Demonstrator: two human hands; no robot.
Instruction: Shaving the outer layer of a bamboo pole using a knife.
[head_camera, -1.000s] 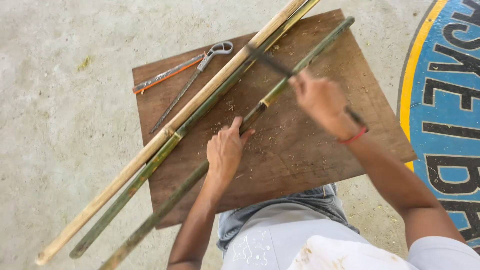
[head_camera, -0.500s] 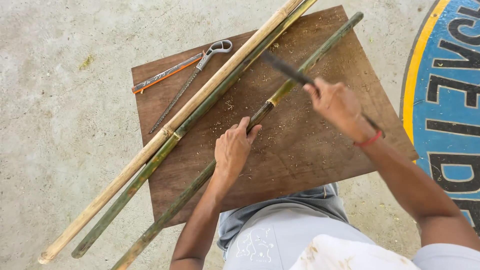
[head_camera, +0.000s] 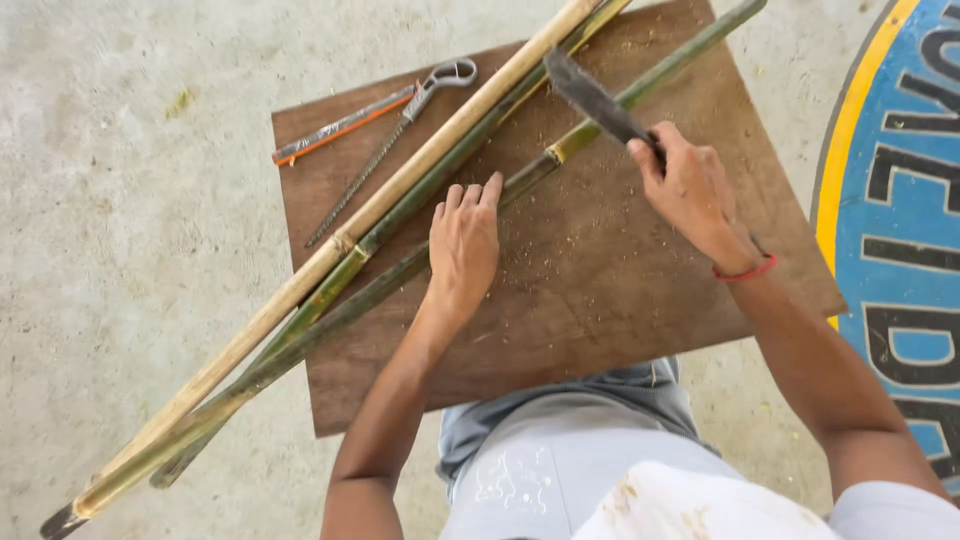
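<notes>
Brown board (head_camera: 640, 300): left hand (head_camera: 463, 245) pins bamboo pole (head_camera: 380, 285).

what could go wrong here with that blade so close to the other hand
1. The left hand pins the green bamboo pole close to where the dark blade in the right hand hangs over it; a glancing stroke might slide toward the fingers.
2. The poles are round and lie loose on the wooden board, so the struck one could roll or kick sideways.
3. Chips on the board suggest more may fly up.
</notes>
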